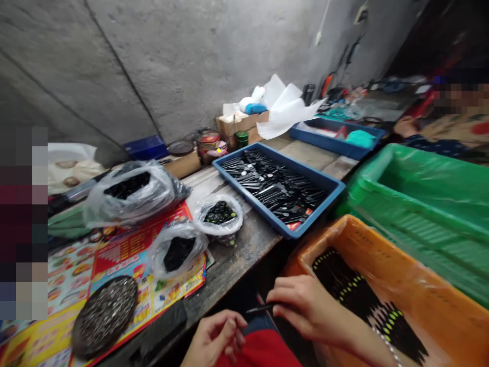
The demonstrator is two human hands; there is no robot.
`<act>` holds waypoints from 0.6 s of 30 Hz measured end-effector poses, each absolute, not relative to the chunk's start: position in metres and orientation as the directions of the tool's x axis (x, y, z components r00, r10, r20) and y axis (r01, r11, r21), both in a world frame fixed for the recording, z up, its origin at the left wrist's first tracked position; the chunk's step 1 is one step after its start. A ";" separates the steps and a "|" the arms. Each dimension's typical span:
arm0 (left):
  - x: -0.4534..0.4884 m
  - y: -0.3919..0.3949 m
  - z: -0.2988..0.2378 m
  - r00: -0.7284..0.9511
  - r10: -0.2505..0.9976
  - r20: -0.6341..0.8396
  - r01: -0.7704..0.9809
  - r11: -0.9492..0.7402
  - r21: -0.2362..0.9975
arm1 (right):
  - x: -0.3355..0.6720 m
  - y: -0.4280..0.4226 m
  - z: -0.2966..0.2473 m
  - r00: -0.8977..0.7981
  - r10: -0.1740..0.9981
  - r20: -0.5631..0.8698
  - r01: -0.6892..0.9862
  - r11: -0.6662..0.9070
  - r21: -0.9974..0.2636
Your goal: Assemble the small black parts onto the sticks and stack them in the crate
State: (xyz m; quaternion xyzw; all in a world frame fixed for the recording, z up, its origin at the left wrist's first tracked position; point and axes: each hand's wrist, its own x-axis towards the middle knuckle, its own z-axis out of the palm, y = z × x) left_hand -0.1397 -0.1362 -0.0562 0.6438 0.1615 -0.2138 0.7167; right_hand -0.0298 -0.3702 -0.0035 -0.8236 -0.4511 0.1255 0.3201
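"What was the right hand (pixel 300 300) up to?"

"It was closed in a pinch around a thin dark piece (pixel 260 308), thumb and fingers at one end and the pointed tip sticking out. That was just left of the orange crate (pixel 401 260), with the forearm crossing in front of the crate's near side."

"And the left hand (pixel 216 339)?"

"Farther left of the crate, about half open, fingers loosely curled. They were right by the piece's tip, but I couldn't tell if they touched it, or if anything sat in the palm."

"Did you look inside the crate?"

"I did. Slim dark rods (pixel 367 300) lay there side by side in rows, plenty of them marked with yellow-green spots."

"What stood around it?"

"The green crate (pixel 416 199) was just beyond it. Beyond it and to its left, the blue tray (pixel 322 211) sat on the desk (pixel 250 250), heaped with black parts, some of them shiny. Well to the crate's left were two small open plastic bags holding dark bits."

"Anyone else near?"

"Only a co-worker's hand (pixel 405 126), well beyond the orange crate."
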 end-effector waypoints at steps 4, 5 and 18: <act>-0.150 -0.141 -0.048 0.868 -0.039 -0.494 0.491 -0.071 0.868 | -0.064 -0.349 -0.045 0.492 0.871 0.002 0.673 -0.378 -0.636; -0.154 -0.142 -0.050 0.867 -0.027 -0.498 0.492 -0.119 0.863 | -0.068 -0.346 -0.052 0.472 0.881 -0.009 0.676 -0.369 -0.638; -0.201 -0.143 -0.078 0.994 0.103 -0.027 0.093 -0.716 0.692 | -0.090 -0.328 -0.117 0.377 0.814 -0.443 -0.255 -0.368 -0.894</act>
